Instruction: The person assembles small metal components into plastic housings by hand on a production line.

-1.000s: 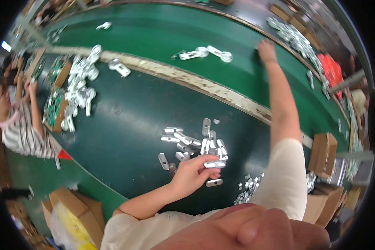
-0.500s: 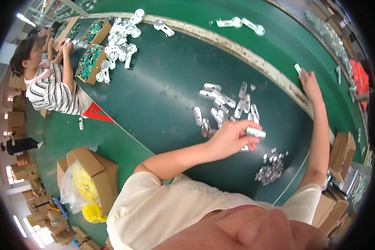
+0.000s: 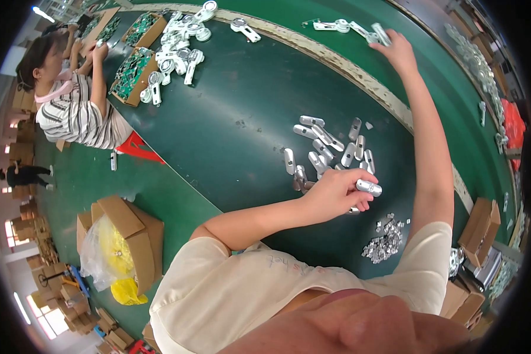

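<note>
My left hand (image 3: 342, 192) is closed around a silver oblong casing (image 3: 369, 188) above the dark green table. A second silver piece shows under its fingers, partly hidden. Just beyond it lies a loose group of similar silver casings (image 3: 323, 134), some with a small dark slot. My right hand (image 3: 399, 53) reaches far over the green conveyor belt, thumb and fingers closed on a white elongated part (image 3: 381, 34). That part is beside a white handle piece with a round end (image 3: 341, 25) and another partly covered white piece (image 3: 360, 30).
Small shiny metal bits (image 3: 386, 241) form a pile near my right side. White round-headed parts (image 3: 183, 41) and boxes of green circuit boards (image 3: 133, 74) stand far left, by a seated co-worker (image 3: 79, 112). A worn pale rail (image 3: 336, 62) separates table and belt. A carton (image 3: 144, 248) sits at lower left.
My right hand has moved forward and left along the belt, carrying the white part to the other white pieces. My left hand still holds the silver casing, nearly in place.
</note>
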`<state>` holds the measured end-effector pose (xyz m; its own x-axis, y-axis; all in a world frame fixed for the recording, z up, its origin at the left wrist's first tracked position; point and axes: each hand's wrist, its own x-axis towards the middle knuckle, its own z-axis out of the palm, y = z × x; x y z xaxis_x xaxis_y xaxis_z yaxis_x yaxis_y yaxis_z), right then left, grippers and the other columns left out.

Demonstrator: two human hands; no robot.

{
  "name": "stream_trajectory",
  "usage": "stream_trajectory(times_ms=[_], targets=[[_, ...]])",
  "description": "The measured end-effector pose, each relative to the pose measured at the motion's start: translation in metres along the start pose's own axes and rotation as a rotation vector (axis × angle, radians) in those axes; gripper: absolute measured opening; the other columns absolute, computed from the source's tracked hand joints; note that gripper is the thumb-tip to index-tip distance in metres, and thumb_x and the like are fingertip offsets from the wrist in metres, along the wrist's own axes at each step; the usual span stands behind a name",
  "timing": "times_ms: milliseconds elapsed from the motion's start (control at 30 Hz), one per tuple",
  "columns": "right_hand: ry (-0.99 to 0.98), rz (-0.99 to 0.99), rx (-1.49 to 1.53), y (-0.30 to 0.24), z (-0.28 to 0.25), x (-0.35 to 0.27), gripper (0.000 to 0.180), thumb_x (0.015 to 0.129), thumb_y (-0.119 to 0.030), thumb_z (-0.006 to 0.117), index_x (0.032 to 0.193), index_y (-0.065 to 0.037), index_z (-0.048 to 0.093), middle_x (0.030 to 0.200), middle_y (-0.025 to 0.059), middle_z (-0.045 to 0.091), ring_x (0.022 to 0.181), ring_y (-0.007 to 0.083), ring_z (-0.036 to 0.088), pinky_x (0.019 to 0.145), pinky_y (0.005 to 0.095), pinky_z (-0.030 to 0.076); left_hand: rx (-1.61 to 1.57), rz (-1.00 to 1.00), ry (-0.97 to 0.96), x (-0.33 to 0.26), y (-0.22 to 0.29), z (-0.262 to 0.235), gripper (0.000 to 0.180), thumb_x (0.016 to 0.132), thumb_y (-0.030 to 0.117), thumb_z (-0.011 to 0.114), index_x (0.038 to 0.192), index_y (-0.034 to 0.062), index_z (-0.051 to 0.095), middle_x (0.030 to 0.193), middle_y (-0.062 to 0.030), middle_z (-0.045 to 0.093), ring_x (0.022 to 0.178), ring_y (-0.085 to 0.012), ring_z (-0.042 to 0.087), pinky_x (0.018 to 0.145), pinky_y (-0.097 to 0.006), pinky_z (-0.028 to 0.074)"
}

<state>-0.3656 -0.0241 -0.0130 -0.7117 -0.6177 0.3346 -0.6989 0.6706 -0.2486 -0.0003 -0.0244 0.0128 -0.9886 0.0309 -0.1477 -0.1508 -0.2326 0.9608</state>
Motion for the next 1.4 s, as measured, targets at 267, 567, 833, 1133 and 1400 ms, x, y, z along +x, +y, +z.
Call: stream_trajectory(times_ms=[267,567,833,1133,1400], targets=[[-0.511,0.347,0.588,-0.016,0.013,0.069,0.028,0.077,-0.027,0.064,0.086,-0.001,0.061,0.084,0.0127,0.066,0.043,0.0084,0.044,0.038,0.0223,0.04,0.047,0.046,0.029,-0.004,0.011,-0.011,0.025,0.086,-0.002,0.052,0.11,0.0009,0.054,0.085,-0.0086,0.065,0.075,-0.0135,0.066,0.068,-0.024,0.053],[-0.906,0.033,1.35,-0.037,-0.027,0.016,0.04,0.086,-0.029,0.055,0.106,0.006,0.056,0.089,0.0131,0.065,0.043,0.0025,0.041,0.035,0.0165,0.032,-0.014,0.054,0.002,-0.009,0.014,-0.018,0.029,0.085,-0.004,0.054,0.114,0.0009,0.053,0.091,-0.0086,0.064,0.078,-0.0147,0.066,0.07,-0.026,0.054],[0.046,-0.208,-0.126,-0.047,0.038,0.054,0.05,0.077,-0.044,0.064,0.117,-0.015,0.058,0.109,0.0127,0.059,0.095,0.0305,0.059,0.08,0.0415,0.048,0.1,0.098,0.059,-0.006,0.018,-0.014,0.027,0.086,0.003,0.056,0.113,0.0036,0.053,0.084,-0.0077,0.065,0.075,-0.0136,0.067,0.067,-0.025,0.053],[-0.781,0.277,1.341,-0.083,0.05,0.07,0.046,0.083,-0.032,0.061,0.114,0.001,0.055,0.077,0.0094,0.061,0.048,0.007,0.045,0.041,0.0202,0.038,0.121,0.035,0.063,-0.011,0.017,-0.017,0.027,0.085,0.001,0.055,0.112,0.0033,0.053,0.085,-0.0082,0.066,0.076,-0.0145,0.067,0.068,-0.025,0.053],[-0.715,0.142,1.295,-0.068,-0.085,-0.062,0.04,0.088,-0.031,0.055,0.108,0.004,0.056,0.076,0.0095,0.063,0.046,0.0015,0.042,0.039,0.016,0.034,0.06,0.108,0.084,-0.016,0.015,-0.016,0.026,0.084,-0.002,0.058,0.109,0.0001,0.056,0.082,-0.0093,0.065,0.071,-0.0122,0.065,0.065,-0.023,0.053]])
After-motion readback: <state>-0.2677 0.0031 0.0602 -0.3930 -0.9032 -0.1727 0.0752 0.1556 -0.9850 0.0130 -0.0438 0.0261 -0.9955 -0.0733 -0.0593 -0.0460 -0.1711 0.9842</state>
